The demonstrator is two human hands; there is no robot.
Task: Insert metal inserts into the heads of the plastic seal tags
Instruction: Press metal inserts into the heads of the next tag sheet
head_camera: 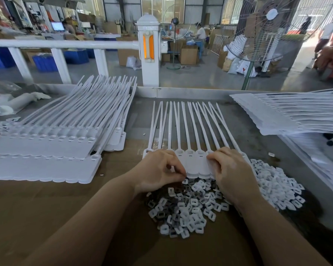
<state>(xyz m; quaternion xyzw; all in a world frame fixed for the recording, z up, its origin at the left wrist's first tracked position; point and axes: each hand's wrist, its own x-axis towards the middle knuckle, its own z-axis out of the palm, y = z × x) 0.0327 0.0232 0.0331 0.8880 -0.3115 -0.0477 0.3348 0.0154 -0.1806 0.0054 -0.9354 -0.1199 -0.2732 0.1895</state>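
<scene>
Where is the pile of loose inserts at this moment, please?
In the head view, the pile of inserts lies on the table, right of centre, just below both hands and the strip of seal tags.

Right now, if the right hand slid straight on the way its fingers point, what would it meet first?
The right hand points left and slightly away, fingertips on the strip of seal tags. Going on, it would cross the open tag heads first, then probably reach the left hand; depth is unclear.
</scene>
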